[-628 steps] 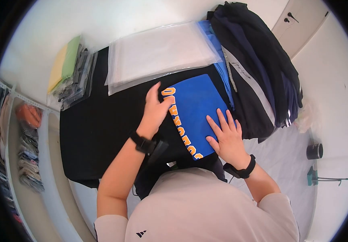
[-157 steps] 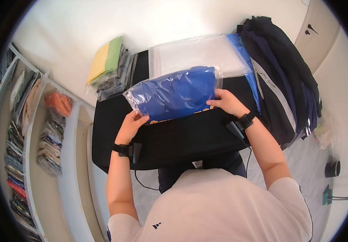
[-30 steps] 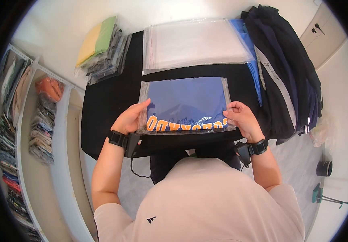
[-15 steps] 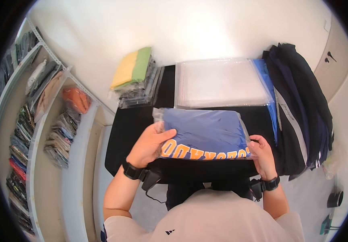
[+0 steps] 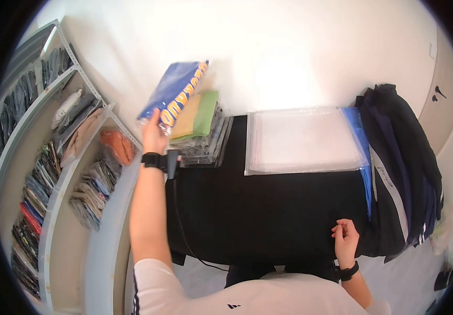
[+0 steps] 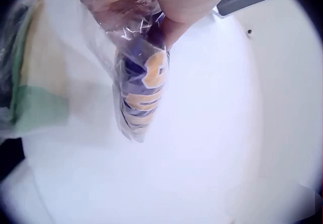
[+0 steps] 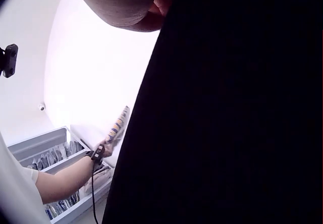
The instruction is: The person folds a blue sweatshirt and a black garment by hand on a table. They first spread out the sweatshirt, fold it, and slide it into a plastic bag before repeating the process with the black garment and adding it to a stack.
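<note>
The left hand [image 5: 154, 137] grips one end of a bagged blue garment [image 5: 176, 93] with orange and white letters, raised at the far left beside and partly above the stack of bagged clothes [image 5: 205, 118], whose top is yellow and green. In the left wrist view, the fingers [image 6: 176, 2] pinch the crinkled clear plastic, and the garment [image 6: 144, 90] extends away from them. The right hand [image 5: 346, 242] is over the near right part of the black table [image 5: 279, 210], its fingers loosely curled with nothing in them.
Clear plastic bags [image 5: 302, 139] lie flat at the table's back. Blue cloth [image 5: 362, 157] and a heap of dark garments [image 5: 405, 168] are at the right. Shelves [image 5: 53, 210] with bagged clothes stand at the left, and a cable [image 5: 180, 226] hangs from the left wrist device.
The left hand has carried the bagged blue garment from the table's front to the far left, up by the stack. The right hand has let go of it and is now lower at the near right.
</note>
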